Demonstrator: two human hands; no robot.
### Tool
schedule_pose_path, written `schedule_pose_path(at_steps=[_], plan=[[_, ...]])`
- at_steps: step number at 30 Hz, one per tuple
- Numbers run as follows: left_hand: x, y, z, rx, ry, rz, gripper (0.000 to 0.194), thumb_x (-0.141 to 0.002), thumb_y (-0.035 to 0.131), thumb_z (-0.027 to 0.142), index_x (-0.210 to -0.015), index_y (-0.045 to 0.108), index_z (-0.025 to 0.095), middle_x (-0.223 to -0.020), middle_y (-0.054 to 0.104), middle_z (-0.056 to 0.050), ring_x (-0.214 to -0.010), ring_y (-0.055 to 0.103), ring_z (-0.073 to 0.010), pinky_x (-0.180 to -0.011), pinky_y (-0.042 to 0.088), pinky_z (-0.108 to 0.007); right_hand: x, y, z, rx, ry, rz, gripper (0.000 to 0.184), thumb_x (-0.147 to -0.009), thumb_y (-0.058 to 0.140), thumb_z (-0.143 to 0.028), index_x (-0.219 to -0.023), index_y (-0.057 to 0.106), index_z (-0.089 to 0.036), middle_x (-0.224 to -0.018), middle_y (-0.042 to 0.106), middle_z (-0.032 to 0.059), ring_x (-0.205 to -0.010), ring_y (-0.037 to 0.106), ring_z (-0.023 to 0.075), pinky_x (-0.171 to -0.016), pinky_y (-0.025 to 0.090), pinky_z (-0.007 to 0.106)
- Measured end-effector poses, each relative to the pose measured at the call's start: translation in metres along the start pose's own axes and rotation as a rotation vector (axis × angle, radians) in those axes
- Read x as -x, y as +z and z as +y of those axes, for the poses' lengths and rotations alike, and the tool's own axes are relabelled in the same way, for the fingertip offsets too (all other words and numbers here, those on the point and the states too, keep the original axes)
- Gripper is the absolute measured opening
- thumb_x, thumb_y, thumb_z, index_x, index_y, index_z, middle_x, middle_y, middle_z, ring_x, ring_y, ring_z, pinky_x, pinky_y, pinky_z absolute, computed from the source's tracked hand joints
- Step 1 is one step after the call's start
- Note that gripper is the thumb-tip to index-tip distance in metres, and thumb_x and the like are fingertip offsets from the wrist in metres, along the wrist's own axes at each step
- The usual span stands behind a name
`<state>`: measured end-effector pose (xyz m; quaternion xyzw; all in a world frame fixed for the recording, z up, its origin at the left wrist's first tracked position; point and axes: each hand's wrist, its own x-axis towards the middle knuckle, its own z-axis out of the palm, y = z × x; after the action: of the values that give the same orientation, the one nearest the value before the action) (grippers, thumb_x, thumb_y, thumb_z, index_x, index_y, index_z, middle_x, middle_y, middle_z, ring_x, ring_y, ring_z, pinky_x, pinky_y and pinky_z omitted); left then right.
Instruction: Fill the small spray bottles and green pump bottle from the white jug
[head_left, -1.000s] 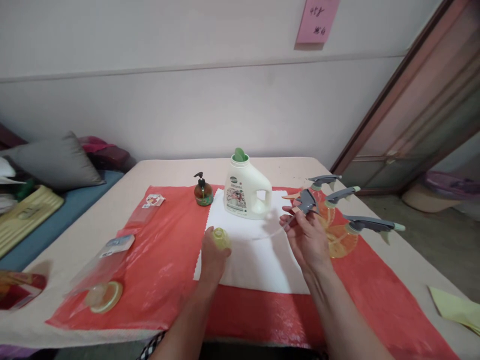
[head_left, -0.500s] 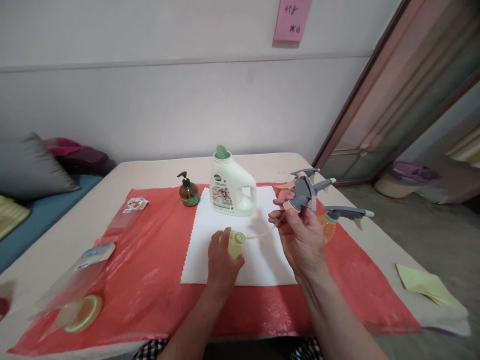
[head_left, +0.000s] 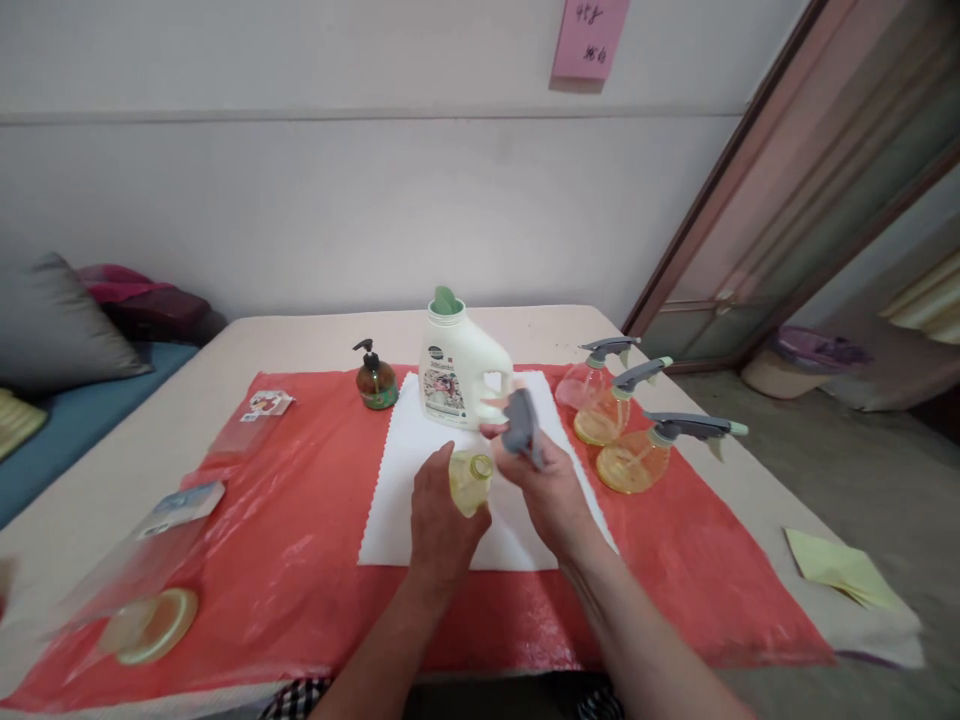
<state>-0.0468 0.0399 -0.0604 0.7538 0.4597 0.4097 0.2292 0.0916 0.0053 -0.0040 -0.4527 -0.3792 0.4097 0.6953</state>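
My left hand (head_left: 444, 515) is wrapped round a small yellowish clear bottle (head_left: 470, 484), its uncapped mouth tilted to the right over the white cloth (head_left: 386, 520). Close to that mouth, my right hand (head_left: 547, 480) grips a grey spray trigger head (head_left: 523, 425), blurred by motion. Its thin tube does not show clearly here. Behind both hands stands a cream detergent jug (head_left: 450, 375) with a green piece (head_left: 445, 299) sticking out of its neck. Right of the cloth are three spray bottles with grey heads: a pink one (head_left: 581, 385), a yellow one (head_left: 600, 418) and an orange-yellow one (head_left: 634, 462).
A brown pump bottle (head_left: 376, 384) stands left of the jug. Plastic packets (head_left: 266, 402) and a round yellow-rimmed object (head_left: 159, 627) lie on the red sheet (head_left: 300, 520). A folded yellow cloth (head_left: 840, 565) is at the table's right edge.
My right hand has brought the spray head left and down toward the small bottle, uncovering the spray bottles behind. My left hand has moved right with the bottle. The view has shifted right.
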Motion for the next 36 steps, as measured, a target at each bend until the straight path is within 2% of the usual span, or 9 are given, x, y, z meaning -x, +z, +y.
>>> schedule_pose_path(at_steps=[2,4,10,15,19,22,27,32,36], plan=[[-0.004,-0.008,0.008,0.004,-0.014,0.022,0.073,-0.069,0.067,0.014,-0.138,0.045,0.024,-0.13,0.06,-0.01,-0.124,0.056,-0.0291,-0.106,0.048,-0.05,0.002,0.003,0.003,0.056,0.1,-0.116,0.032,-0.076,0.084,-0.039,-0.104,0.074,-0.027,-0.116,0.071,0.0029,-0.104,0.064,0.0241,-0.093,0.049,0.039],[-0.006,-0.013,0.012,0.008,0.004,0.008,0.067,-0.068,0.066,0.012,-0.132,0.051,0.025,-0.128,0.062,-0.008,-0.123,0.057,-0.0283,-0.105,0.048,-0.049,0.002,0.004,0.003,0.053,0.126,-0.17,0.033,-0.075,0.085,-0.039,-0.104,0.076,-0.027,-0.112,0.072,0.0022,-0.102,0.064,0.0243,-0.091,0.05,0.038],[-0.005,-0.014,0.014,0.036,0.054,-0.022,0.071,-0.064,0.07,0.014,-0.132,0.052,0.024,-0.125,0.065,-0.008,-0.118,0.058,-0.0299,-0.105,0.047,-0.049,0.0,-0.003,0.004,-0.024,0.112,-0.166,0.031,-0.075,0.085,-0.038,-0.102,0.077,-0.027,-0.109,0.075,0.0041,-0.099,0.067,0.0235,-0.09,0.051,0.037],[-0.005,-0.022,0.024,0.189,-0.076,-0.17,0.075,-0.059,0.073,0.016,-0.132,0.054,0.026,-0.124,0.064,-0.007,-0.118,0.057,-0.0299,-0.105,0.047,-0.049,0.0,-0.006,0.009,-0.105,0.115,-0.171,0.036,-0.073,0.087,-0.041,-0.104,0.078,-0.027,-0.111,0.075,0.0057,-0.105,0.067,0.0253,-0.095,0.05,0.038],[-0.003,-0.028,0.027,0.407,-0.285,-0.273,0.089,-0.058,0.077,0.021,-0.14,0.045,0.026,-0.127,0.062,-0.008,-0.112,0.062,-0.0281,-0.094,0.054,-0.043,0.0,-0.009,0.011,-0.192,0.122,-0.164,0.039,-0.07,0.09,-0.041,-0.105,0.078,-0.029,-0.11,0.075,0.0043,-0.105,0.067,0.0254,-0.098,0.048,0.041],[-0.001,-0.029,0.025,0.401,-0.363,-0.289,0.081,-0.058,0.078,0.023,-0.134,0.049,0.024,-0.12,0.064,-0.008,-0.104,0.064,-0.0276,-0.088,0.055,-0.041,-0.002,-0.011,0.01,-0.153,0.143,-0.162,0.04,-0.067,0.091,-0.041,-0.103,0.078,-0.027,-0.11,0.075,0.0057,-0.108,0.066,0.0258,-0.099,0.047,0.04],[-0.001,-0.025,0.02,0.177,-0.206,-0.155,0.069,-0.057,0.075,0.017,-0.123,0.057,0.023,-0.115,0.066,-0.007,-0.11,0.06,-0.0297,-0.096,0.052,-0.046,-0.002,-0.006,0.01,-0.093,0.152,-0.134,0.038,-0.065,0.091,-0.04,-0.098,0.078,-0.024,-0.108,0.075,0.0076,-0.105,0.067,0.0271,-0.097,0.048,0.042],[-0.001,-0.023,0.018,0.111,-0.143,-0.145,0.067,-0.06,0.072,0.015,-0.124,0.055,0.023,-0.119,0.066,-0.007,-0.11,0.059,-0.0299,-0.097,0.05,-0.047,0.001,0.006,0.016,-0.113,0.166,-0.067,0.037,-0.064,0.092,-0.037,-0.096,0.078,-0.025,-0.108,0.075,0.0066,-0.101,0.067,0.0258,-0.094,0.049,0.041],[0.001,-0.018,0.014,0.027,0.012,-0.074,0.063,-0.065,0.07,0.013,-0.125,0.054,0.022,-0.121,0.065,-0.009,-0.109,0.059,-0.0302,-0.097,0.05,-0.048,0.002,0.01,0.019,-0.157,0.162,-0.041,0.035,-0.067,0.09,-0.041,-0.095,0.078,-0.024,-0.107,0.075,0.0065,-0.097,0.067,0.0244,-0.093,0.05,0.04]])
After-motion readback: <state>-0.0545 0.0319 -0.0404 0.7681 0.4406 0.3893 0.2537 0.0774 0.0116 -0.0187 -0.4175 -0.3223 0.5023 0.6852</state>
